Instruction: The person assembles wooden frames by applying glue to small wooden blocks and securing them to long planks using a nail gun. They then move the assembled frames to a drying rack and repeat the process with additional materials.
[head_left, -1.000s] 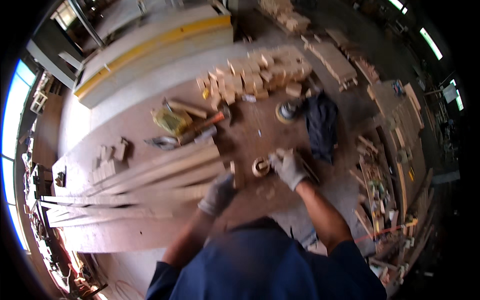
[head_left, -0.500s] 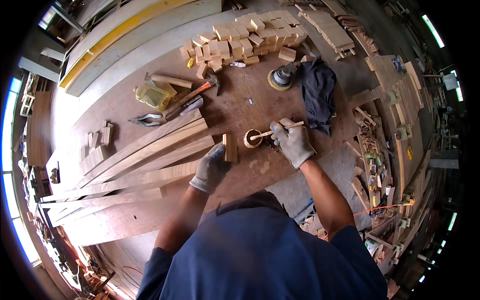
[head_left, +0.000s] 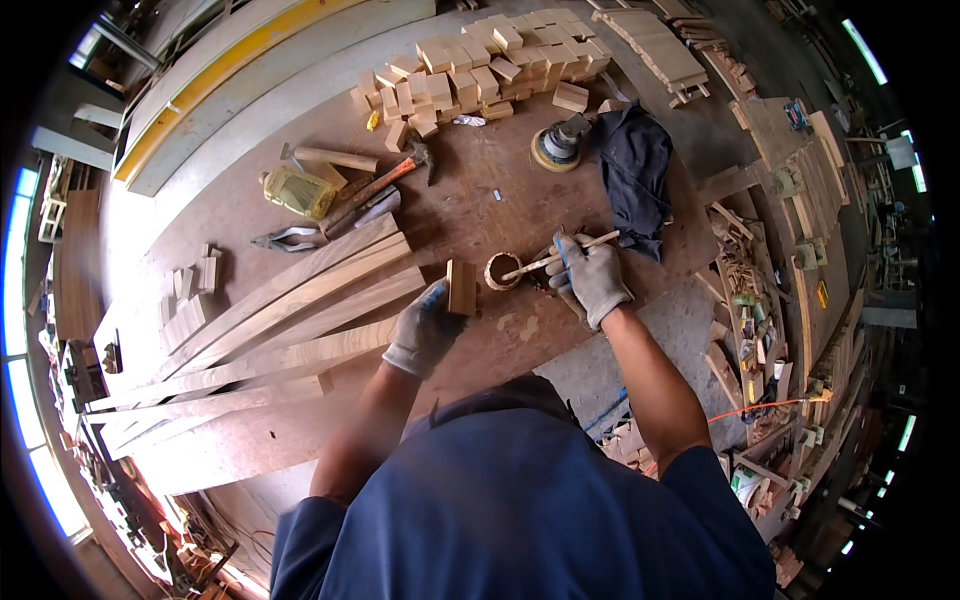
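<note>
My left hand (head_left: 426, 328), in a grey glove with blue fingertips, grips a small rectangular wooden block (head_left: 461, 288) and holds it up over the brown worktable (head_left: 470, 365). In my gloved right hand (head_left: 594, 280) is a thin wooden stick (head_left: 600, 240), pinched between the fingers and slanting down to the left. The stick's lower end reaches into a small round pot (head_left: 489, 262) with a crusty, pale rim. That pot stands just right of the block; what it contains is dark and hard to make out.
Long wooden strips (head_left: 290, 290) fan out at left. Beyond them lie a hammer (head_left: 398, 172), pliers (head_left: 290, 240) and a yellowish plastic bottle (head_left: 300, 192). Stacked wooden blocks (head_left: 470, 80) line the far edge. A sander (head_left: 560, 145) sits beside dark cloth (head_left: 635, 170).
The stick and my right hand have shifted slightly to the right, the stick's tip staying at the pot. The block has turned a little in my left hand, showing a broader face.
</note>
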